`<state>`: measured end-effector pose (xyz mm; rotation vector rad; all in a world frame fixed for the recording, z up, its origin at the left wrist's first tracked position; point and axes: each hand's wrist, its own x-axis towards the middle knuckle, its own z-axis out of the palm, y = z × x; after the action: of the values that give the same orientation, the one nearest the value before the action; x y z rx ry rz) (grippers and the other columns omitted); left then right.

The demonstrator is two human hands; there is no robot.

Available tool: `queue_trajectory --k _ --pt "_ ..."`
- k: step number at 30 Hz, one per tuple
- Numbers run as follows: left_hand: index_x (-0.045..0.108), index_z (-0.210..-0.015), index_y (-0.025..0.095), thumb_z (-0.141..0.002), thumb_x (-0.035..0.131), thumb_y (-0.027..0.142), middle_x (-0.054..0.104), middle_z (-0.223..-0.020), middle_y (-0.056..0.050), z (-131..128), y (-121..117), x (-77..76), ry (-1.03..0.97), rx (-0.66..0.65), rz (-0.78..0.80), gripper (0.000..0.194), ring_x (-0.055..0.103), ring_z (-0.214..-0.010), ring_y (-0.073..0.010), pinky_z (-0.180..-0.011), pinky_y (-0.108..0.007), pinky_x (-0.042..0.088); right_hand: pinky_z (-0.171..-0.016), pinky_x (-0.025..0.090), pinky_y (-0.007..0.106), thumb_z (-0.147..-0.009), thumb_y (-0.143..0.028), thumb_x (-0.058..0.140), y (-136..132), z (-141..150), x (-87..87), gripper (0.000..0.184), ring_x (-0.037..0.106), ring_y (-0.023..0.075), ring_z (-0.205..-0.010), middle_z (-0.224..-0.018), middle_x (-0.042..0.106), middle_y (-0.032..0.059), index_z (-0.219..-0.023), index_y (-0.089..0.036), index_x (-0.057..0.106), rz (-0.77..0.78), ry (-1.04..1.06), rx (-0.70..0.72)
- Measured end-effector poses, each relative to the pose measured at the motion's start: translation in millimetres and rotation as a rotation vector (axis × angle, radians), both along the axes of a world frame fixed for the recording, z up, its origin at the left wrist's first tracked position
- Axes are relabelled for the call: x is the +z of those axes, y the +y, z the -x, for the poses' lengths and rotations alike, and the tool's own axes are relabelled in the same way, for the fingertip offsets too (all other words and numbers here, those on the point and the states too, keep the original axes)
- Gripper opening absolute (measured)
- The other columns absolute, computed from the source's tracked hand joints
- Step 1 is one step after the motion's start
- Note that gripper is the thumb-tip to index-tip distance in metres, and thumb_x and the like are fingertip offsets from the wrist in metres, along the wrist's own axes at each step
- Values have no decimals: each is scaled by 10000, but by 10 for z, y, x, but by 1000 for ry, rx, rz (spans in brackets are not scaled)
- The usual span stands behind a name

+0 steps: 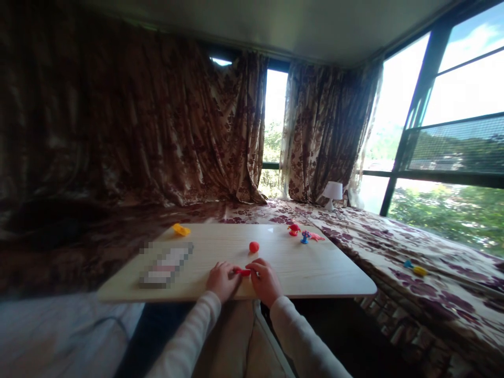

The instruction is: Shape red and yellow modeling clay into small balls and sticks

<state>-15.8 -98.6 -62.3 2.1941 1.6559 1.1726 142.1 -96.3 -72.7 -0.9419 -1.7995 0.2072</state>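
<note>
Over the near edge of the table [220, 236], both hands come together around a small, long red piece [244, 272]; its exact kind is too small to make out. My left hand [222, 280] is closed on its left end. At the other end, the bent fingers of my right hand [265, 279] pinch it, partly hiding it. A round red ball [254, 247] rests on the tabletop just beyond the hands, touched by neither.
A yellow object [181, 229] lies at the table's far left, with a blurred-out flat item [167, 266] nearer. Small red [293, 229], blue [305, 237] and pink [317, 237] figures stand far right. Beyond are a flower-patterned cover [394, 241] and a white lamp [333, 191].
</note>
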Motion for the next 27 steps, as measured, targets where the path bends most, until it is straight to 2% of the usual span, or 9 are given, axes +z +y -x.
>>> queue_trajectory --k 3,6,13,18,23,27 --pt "692 -743 214 -709 598 319 669 -797 -40 -8 -11 8 27 9 7 145 558 -877 -217 -820 -335 430 -766 462 305 -679 -5 401 6 -8 -13 382 553 173 -822 -829 600 57 -826 -193 699 -42 55 -30" --pt "692 -754 209 -710 599 318 669 -807 -45 -5 -13 6 42 3 3 151 558 -879 -217 -815 -331 427 -764 464 313 -636 14 389 3 -7 -16 411 548 178 -810 -809 590 56 -773 -199 713 -19 54 -54" --pt "694 -741 209 -715 596 310 676 -805 -47 -13 -26 29 53 2 1 143 572 -864 -210 -802 -324 434 -749 468 311 -649 15 399 -4 7 -14 405 550 181 -790 -781 589 51 -724 -215 725 2 33 -79" --pt "695 -749 211 -717 599 318 674 -812 -48 -18 -31 33 63 6 -5 148 570 -870 -212 -801 -321 435 -751 469 311 -669 -4 405 17 12 -40 409 551 184 -805 -815 599 57 -813 -209 728 -25 58 -90" --pt "694 -761 195 -734 578 281 668 -821 -58 -19 -35 31 88 10 7 147 564 -879 -216 -809 -329 433 -742 471 326 -661 10 410 17 12 -36 399 541 194 -791 -784 600 58 -729 -213 733 6 7 -113" --pt "696 -766 195 -741 576 314 668 -831 -61 -20 -39 36 89 5 14 171 564 -881 -216 -809 -331 430 -771 468 331 -678 15 420 -39 7 25 434 519 199 -840 -840 599 56 -840 -238 733 3 -61 -51"
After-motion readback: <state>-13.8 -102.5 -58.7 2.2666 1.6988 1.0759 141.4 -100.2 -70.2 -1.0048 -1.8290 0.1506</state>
